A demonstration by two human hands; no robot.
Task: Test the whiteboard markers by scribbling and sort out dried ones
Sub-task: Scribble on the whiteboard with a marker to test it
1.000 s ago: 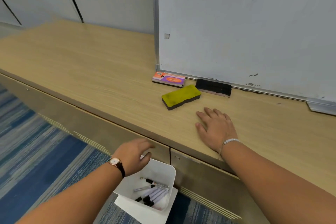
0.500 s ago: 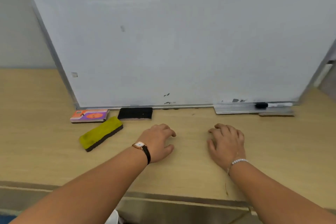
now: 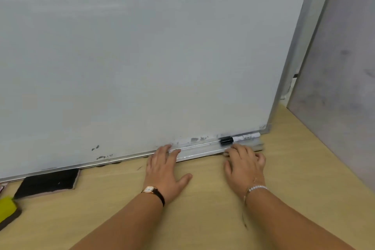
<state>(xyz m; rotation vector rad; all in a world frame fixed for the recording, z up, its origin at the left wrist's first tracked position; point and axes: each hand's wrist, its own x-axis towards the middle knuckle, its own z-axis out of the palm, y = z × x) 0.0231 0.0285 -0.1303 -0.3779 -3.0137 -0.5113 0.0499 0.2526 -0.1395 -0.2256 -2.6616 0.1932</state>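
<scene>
A large whiteboard (image 3: 142, 57) stands leaning on the wooden counter (image 3: 203, 219), with a few black smudges near its bottom edge. One white marker with a black cap (image 3: 239, 139) lies on the board's metal tray (image 3: 198, 151) at the lower right. My left hand (image 3: 165, 172) lies flat on the counter, its fingertips touching the tray's left end. My right hand (image 3: 244, 165) rests at the tray's front edge just below the marker, fingers loosely bent, holding nothing.
A black eraser (image 3: 47, 182) lies against the board's bottom edge at the left, and a yellow eraser (image 3: 7, 211) sits at the far left edge. A grey wall panel (image 3: 341, 87) stands to the right of the board.
The view has swung right, away from the white bin of markers by the floor. My left hand rose from the bin to the counter, and both hands slid forward to the board's tray.
</scene>
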